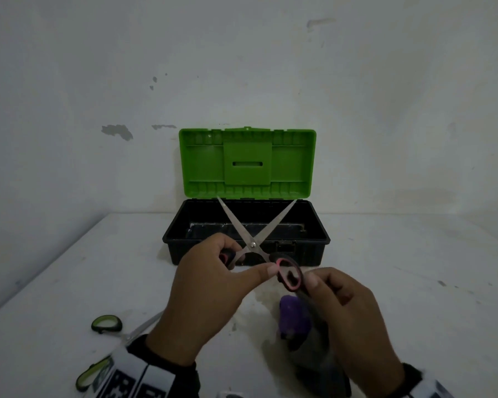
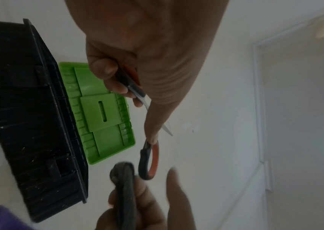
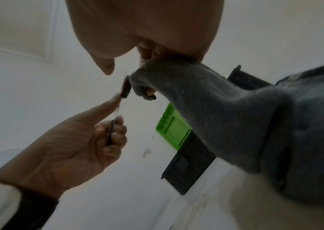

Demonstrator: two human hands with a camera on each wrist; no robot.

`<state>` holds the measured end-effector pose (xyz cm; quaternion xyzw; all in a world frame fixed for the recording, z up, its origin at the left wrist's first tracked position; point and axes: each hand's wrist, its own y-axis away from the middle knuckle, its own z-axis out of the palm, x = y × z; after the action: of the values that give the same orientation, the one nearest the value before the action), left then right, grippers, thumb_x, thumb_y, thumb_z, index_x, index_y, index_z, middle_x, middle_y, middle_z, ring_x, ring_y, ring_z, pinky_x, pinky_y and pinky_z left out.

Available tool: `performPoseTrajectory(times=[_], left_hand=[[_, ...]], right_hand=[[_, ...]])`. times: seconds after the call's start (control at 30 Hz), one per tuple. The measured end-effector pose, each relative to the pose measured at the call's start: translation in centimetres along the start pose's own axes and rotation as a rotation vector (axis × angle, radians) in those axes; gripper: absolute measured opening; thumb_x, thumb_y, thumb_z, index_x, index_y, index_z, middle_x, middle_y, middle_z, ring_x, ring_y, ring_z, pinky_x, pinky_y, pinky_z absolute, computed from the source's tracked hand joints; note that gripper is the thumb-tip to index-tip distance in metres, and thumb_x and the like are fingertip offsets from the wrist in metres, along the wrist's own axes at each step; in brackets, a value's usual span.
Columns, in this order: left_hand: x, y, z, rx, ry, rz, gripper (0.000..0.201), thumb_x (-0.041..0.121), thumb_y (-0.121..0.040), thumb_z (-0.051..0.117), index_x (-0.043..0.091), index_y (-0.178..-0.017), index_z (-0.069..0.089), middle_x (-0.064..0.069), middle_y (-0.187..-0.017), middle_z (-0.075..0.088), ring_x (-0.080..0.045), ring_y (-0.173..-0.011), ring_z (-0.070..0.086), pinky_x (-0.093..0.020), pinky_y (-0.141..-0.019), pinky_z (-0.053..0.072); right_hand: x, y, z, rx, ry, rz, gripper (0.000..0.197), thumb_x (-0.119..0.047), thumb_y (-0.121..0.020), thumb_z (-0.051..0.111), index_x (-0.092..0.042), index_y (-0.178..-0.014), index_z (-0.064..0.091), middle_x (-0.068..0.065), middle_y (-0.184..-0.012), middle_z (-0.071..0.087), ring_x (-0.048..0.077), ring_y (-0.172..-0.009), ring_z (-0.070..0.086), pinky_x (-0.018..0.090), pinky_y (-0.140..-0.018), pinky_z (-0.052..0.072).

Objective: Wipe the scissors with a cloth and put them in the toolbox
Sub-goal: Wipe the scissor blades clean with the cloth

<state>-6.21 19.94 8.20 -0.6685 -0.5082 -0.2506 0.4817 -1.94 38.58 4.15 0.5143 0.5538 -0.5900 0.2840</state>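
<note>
The pink-and-black scissors [image 1: 252,245] hang in the air before the toolbox, their blades spread wide in an X. My left hand [image 1: 213,271] grips the left handle, and its thumb reaches across to touch the right handle loop [image 2: 149,161]. My right hand [image 1: 328,291] holds a grey cloth [image 1: 319,340] bunched in its fingers, right beside that loop. In the right wrist view the cloth [image 3: 216,116] drapes down from the hand and its tip meets the handle [image 3: 126,88]. The black toolbox [image 1: 314,239] stands open behind, with its green lid [image 1: 247,162] upright.
A second pair of scissors with green handles [image 1: 107,324] lies on the white table at the lower left, partly under my left wrist. A purple object [image 1: 293,317] lies on the table below the cloth. A white wall rises just behind the toolbox.
</note>
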Motion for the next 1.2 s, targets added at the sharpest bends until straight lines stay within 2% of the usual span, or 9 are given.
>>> performPoseTrajectory(times=[0.1, 0.2, 0.27, 0.37, 0.53, 0.67, 0.83, 1.03, 1.2], left_hand=[[0.1, 0.0, -0.3, -0.02, -0.06, 0.015, 0.044, 0.061, -0.055, 0.084, 0.03, -0.078, 0.061, 0.005, -0.071, 0.063, -0.01, -0.066, 0.058, -0.027, -0.057, 0.051], [0.2, 0.1, -0.1, -0.042, -0.129, 0.013, 0.045, 0.063, -0.057, 0.082, 0.031, -0.081, 0.062, 0.009, -0.073, 0.062, -0.008, -0.067, 0.058, -0.026, -0.055, 0.047], [0.4, 0.1, 0.2, -0.071, -0.165, 0.002, 0.048, 0.065, -0.058, 0.081, 0.031, -0.086, 0.062, 0.011, -0.075, 0.06, -0.004, -0.067, 0.055, -0.018, -0.055, 0.038], [0.4, 0.2, 0.7, -0.09, -0.194, -0.017, 0.051, 0.066, -0.058, 0.079, 0.03, -0.089, 0.062, 0.011, -0.078, 0.06, -0.004, -0.069, 0.054, -0.017, -0.056, 0.036], [0.2, 0.1, 0.7, -0.1, -0.201, -0.039, 0.057, 0.069, -0.054, 0.079, 0.032, -0.093, 0.06, 0.013, -0.088, 0.062, -0.002, -0.079, 0.057, -0.02, -0.061, 0.043], [0.6, 0.4, 0.6, -0.093, -0.226, -0.019, 0.05, 0.064, -0.052, 0.083, 0.033, -0.079, 0.056, 0.013, -0.079, 0.058, -0.002, -0.072, 0.053, -0.021, -0.056, 0.039], [0.6, 0.3, 1.2, -0.051, -0.289, 0.037, 0.049, 0.067, -0.05, 0.079, 0.032, -0.068, 0.051, 0.011, -0.065, 0.053, -0.004, -0.057, 0.048, -0.02, -0.051, 0.036], [0.7, 0.4, 1.3, -0.03, -0.388, 0.072, 0.047, 0.067, -0.054, 0.076, 0.031, -0.066, 0.047, 0.014, -0.07, 0.053, -0.001, -0.063, 0.048, -0.016, -0.053, 0.034], [0.8, 0.5, 1.2, -0.016, -0.381, 0.123, 0.049, 0.07, -0.052, 0.072, 0.03, -0.064, 0.046, 0.012, -0.064, 0.049, -0.003, -0.058, 0.043, -0.017, -0.051, 0.028]], right_hand=[[0.8, -1.5, -2.3, 0.077, 0.028, 0.064, 0.02, -0.006, -0.093, 0.062, -0.022, -0.093, 0.074, -0.008, -0.083, 0.075, 0.013, -0.082, 0.071, 0.02, -0.069, 0.056], [-0.4, -3.0, -3.4, 0.112, -0.056, 0.007, 0.023, 0.002, -0.09, 0.064, -0.018, -0.1, 0.07, -0.004, -0.087, 0.078, 0.012, -0.083, 0.073, 0.016, -0.066, 0.056], [-1.5, -3.5, -3.2, 0.067, -0.117, -0.041, 0.024, 0.0, -0.088, 0.067, -0.017, -0.105, 0.065, -0.003, -0.09, 0.079, 0.011, -0.084, 0.074, 0.018, -0.068, 0.057], [-2.3, -3.5, -1.9, 0.008, 0.056, -0.16, 0.024, -0.006, -0.083, 0.075, -0.022, -0.1, 0.069, -0.009, -0.088, 0.078, 0.006, -0.083, 0.073, 0.019, -0.073, 0.057], [-2.4, -3.0, -0.1, 0.026, 0.151, -0.293, 0.028, -0.004, -0.08, 0.078, -0.028, -0.091, 0.072, -0.023, -0.088, 0.073, -0.007, -0.078, 0.068, 0.003, -0.067, 0.046], [-2.2, -3.1, 0.3, -0.005, 0.222, -0.368, 0.025, -0.002, -0.079, 0.079, -0.024, -0.091, 0.075, -0.018, -0.084, 0.073, -0.008, -0.08, 0.065, 0.001, -0.069, 0.044], [-2.5, -3.1, 1.3, 0.024, 0.391, -0.453, 0.019, -0.013, -0.078, 0.081, -0.025, -0.092, 0.077, -0.029, -0.081, 0.065, -0.011, -0.082, 0.063, 0.002, -0.071, 0.047], [-2.4, -2.6, 3.0, 0.147, 0.487, -0.484, 0.017, -0.025, -0.078, 0.081, -0.031, -0.079, 0.065, -0.03, -0.068, 0.052, 0.001, -0.079, 0.06, 0.026, -0.066, 0.051], [-2.2, -3.0, 3.0, 0.221, 0.376, -0.43, 0.016, -0.018, -0.081, 0.079, -0.023, -0.074, 0.066, -0.02, -0.061, 0.057, -0.005, -0.069, 0.06, 0.003, -0.055, 0.04]])
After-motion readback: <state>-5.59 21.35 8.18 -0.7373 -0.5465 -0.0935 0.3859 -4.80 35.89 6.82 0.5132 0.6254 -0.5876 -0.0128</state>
